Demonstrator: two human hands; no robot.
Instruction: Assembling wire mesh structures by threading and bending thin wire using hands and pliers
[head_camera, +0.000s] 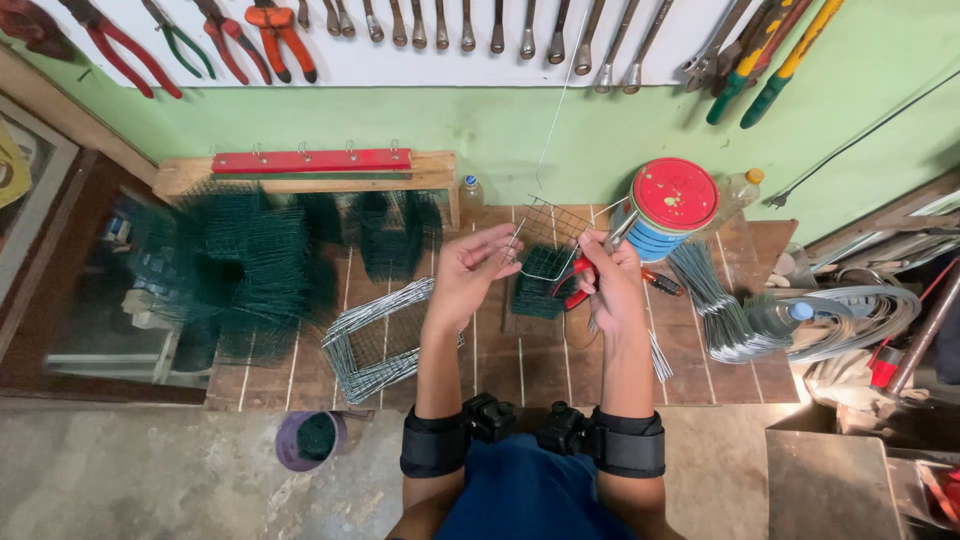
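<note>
Head view shows two hands at the middle of the frame, over a wooden table (300, 375). Left hand (470, 270) pinches the edge of a small bare wire mesh piece (552, 222) with bent fingers. Right hand (608, 275) is closed around red-handled pliers (572, 283), whose tip sits at the mesh. Below the mesh stands a small green wire basket (540, 285). At the left of the frame many green wire baskets (250, 265) look finished. A silver wire frame (378, 340) and a bundle of cut wires (715, 305) at the right look unused yet.
</note>
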